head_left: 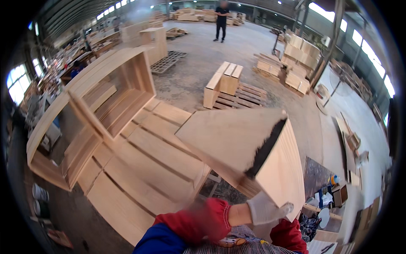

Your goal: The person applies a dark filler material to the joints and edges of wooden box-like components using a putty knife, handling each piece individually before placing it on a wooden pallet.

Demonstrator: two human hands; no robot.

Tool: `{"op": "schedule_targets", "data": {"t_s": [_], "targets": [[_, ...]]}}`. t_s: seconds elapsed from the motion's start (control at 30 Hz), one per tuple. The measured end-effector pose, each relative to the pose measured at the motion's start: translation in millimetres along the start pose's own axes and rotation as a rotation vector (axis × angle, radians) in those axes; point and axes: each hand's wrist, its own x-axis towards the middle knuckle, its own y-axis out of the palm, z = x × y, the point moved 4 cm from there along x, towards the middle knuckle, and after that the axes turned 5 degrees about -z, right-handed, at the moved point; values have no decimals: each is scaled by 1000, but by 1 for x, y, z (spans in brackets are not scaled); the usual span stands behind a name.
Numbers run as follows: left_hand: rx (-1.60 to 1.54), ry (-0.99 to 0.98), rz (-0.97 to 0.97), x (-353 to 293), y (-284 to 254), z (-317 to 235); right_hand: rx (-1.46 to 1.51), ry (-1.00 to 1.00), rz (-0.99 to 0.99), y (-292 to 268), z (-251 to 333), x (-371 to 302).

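Observation:
A large pale wooden box-like piece (pixel 232 139) is tilted up in front of me, with a ragged black strip (pixel 267 148) down the edge between its two visible faces. My left hand (pixel 270 209), in a whitish glove, is closed around the lower corner of this piece. Only the red sleeve of my right arm (pixel 289 235) shows beside that corner; the hand itself is hidden behind the wood. To the left, pale boards (pixel 156 148) lie side by side with gaps between them. An open two-bay wooden frame (pixel 146 70) stands on their far side.
Ahead, long wooden boxes (pixel 224 82) rest on a slatted pallet (pixel 243 97). A person (pixel 221 21) stands farther back on the floor. Stacked wood (pixel 302 55) is at the far right. Lower right, a bench (pixel 315 178) carries cloths and small items. Buckets (pixel 40 192) stand at left.

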Motion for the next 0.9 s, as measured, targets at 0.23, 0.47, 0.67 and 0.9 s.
{"op": "schedule_targets", "data": {"t_s": [0.23, 0.47, 0.67, 0.9], "targets": [[-389, -374, -28, 153, -13, 95, 95, 80, -18, -22, 42, 106], [-504, -635, -148, 262, -26, 175, 150, 121, -7, -46, 97, 203], [-615, -646, -206, 272, -22, 248, 265, 99, 34, -38, 117, 254], [-1058, -865, -511, 268, -17, 398, 394, 76, -379, -54, 142, 303]]}}
